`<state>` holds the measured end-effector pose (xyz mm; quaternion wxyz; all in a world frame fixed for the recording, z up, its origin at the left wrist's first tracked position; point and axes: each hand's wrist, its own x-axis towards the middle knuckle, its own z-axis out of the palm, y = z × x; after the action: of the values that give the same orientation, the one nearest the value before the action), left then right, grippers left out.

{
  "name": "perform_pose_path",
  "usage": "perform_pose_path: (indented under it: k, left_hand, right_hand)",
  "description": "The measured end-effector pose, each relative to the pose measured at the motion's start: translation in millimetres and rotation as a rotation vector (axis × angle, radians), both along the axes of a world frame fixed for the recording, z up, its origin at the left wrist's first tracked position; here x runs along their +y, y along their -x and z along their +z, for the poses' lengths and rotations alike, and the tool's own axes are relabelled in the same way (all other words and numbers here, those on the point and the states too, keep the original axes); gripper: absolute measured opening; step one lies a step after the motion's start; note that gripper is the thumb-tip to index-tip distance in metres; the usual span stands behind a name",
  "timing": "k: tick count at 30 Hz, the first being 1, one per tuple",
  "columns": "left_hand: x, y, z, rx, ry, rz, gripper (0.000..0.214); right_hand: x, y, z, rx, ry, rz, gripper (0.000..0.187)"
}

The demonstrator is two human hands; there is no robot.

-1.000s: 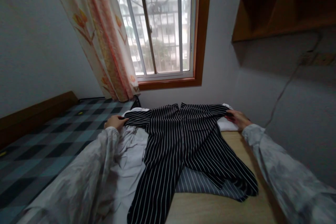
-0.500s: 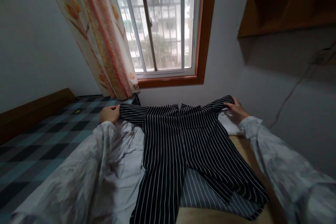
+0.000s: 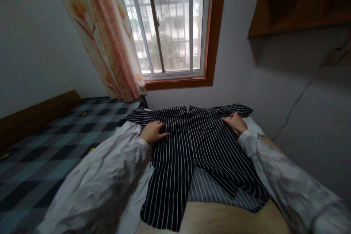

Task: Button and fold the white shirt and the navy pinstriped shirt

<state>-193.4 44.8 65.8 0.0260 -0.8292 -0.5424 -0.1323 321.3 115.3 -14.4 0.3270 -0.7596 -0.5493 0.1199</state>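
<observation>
A black shirt with white stripes (image 3: pixel 175 153) lies spread out front side up, its collar toward the window and its short sleeves out to the sides. The hem is uneven, with the greyer inner side showing at lower right. My left hand (image 3: pixel 153 132) rests on the shirt's left side below the sleeve, thumb and fingers apart. At the opposite side, my right hand (image 3: pixel 238 123) touches the shirt below the right sleeve, its thumb stretched over the fabric. White cloth (image 3: pixel 137 190) lies partly beneath the shirt and my left arm.
The shirt lies partly over a light wooden tabletop (image 3: pixel 216 219). A bed with a dark checked cover (image 3: pixel 55 142) is on the left. Ahead are a window (image 3: pixel 175 36) and a flowered curtain (image 3: pixel 106 40). A wooden shelf (image 3: pixel 290 11) hangs at upper right.
Both hands have let go of the sleeve ends and moved inward and toward me, onto the shirt's sides. The sleeves now lie loose. The shirt's hem has shifted slightly away from me.
</observation>
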Motion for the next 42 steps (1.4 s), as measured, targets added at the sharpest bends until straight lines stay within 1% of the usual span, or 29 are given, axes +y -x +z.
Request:
perform_pose_path:
  k: [3,5,8,11,12,14,16,18,20,22,23,24,25,28,29,31,33,36,38,40,41,42]
  left_hand:
    - [-6,-11,-19.4,0.101,-0.008,0.024,0.03]
    - [-6,-12,-24.8,0.115,-0.028,0.059,0.02]
    - [-4,-12,-23.5,0.096,-0.075,0.12,0.022]
    - [-3,-16,-20.1,0.073,-0.128,0.201,0.026]
    - [-4,-17,-19.6,0.072,-0.122,0.199,0.025]
    - [-5,-21,-19.3,0.079,-0.081,0.127,0.023]
    - [-7,-23,-18.7,0.083,-0.048,0.036,0.026]
    - [-7,-22,-16.7,0.068,-0.047,0.005,0.034]
    - [-6,-18,-14.3,0.038,-0.063,0.035,0.039]
    - [-4,-11,-13.9,0.004,-0.074,0.097,0.037]
    - [-4,-7,-15.3,-0.012,-0.076,0.125,0.035]
    - [-4,-3,-17.8,-0.025,-0.078,0.143,0.033]
    - [-4,0,-21.4,-0.039,-0.086,0.149,0.03]
    - [-9,5,-35.7,-0.081,-0.153,0.123,0.022]
    - [-10,5,-40.2,-0.097,-0.178,0.118,0.02]
    - [-12,5,-46.8,-0.136,-0.21,0.118,0.018]
    - [-14,5,-49.8,-0.17,-0.216,0.117,0.019]
    - [-15,6,-49.9,-0.187,-0.211,0.114,0.02]
    - [-15,7,-49.6,-0.179,-0.21,0.113,0.021]
    - [-15,7,-49.9,-0.169,-0.211,0.114,0.021]
    - [-15,7,-50.2,-0.164,-0.212,0.115,0.02]
    - [-15,7,-50.5,-0.159,-0.211,0.117,0.02]
  right_hand:
    - [-6,13,-4.1,0.015,0.025,0.177,0.044]
    - [-9,11,-1.8,0.023,0.009,0.215,0.033]
    - [-16,-3,5.2,-0.008,-0.039,0.15,0.025]
    - [-28,-18,8.6,-0.136,0.014,0.085,0.024]
    - [-32,-21,8.6,-0.183,0.053,0.082,0.023]
    - [-40,-24,8.0,-0.269,0.113,0.093,0.021]
    - [-43,-28,8.2,-0.328,0.104,0.101,0.022]
    - [-38,-36,9.6,-0.392,0.017,0.08,0.027]
    - [-27,-50,10.7,-0.437,-0.127,0.024,0.039]
    - [-13,-69,9.5,-0.439,-0.23,-0.037,0.06]
    - [-5,-79,7.8,-0.412,-0.241,-0.048,0.068]
    - [3,-89,5.5,-0.377,-0.229,-0.033,0.071]
    - [9,-98,2.7,-0.343,-0.2,0.003,0.069]
    - [26,-120,-4.6,-0.237,-0.109,0.084,0.044]
    - [30,-125,-5.5,-0.197,-0.104,0.086,0.038]
    - [37,-133,-3.7,-0.118,-0.16,0.059,0.035]
    - [44,-139,3.6,-0.062,-0.268,0.005,0.034]
    - [56,-143,22.2,0.034,-0.385,-0.079,0.033]
    - [64,-143,35.5,0.184,-0.401,-0.161,0.036]
    - [70,-142,45.7,0.406,-0.379,-0.244,0.04]
    - [72,-141,49.1,0.506,-0.369,-0.242,0.041]
    - [73,-140,51.3,0.588,-0.359,-0.202,0.041]
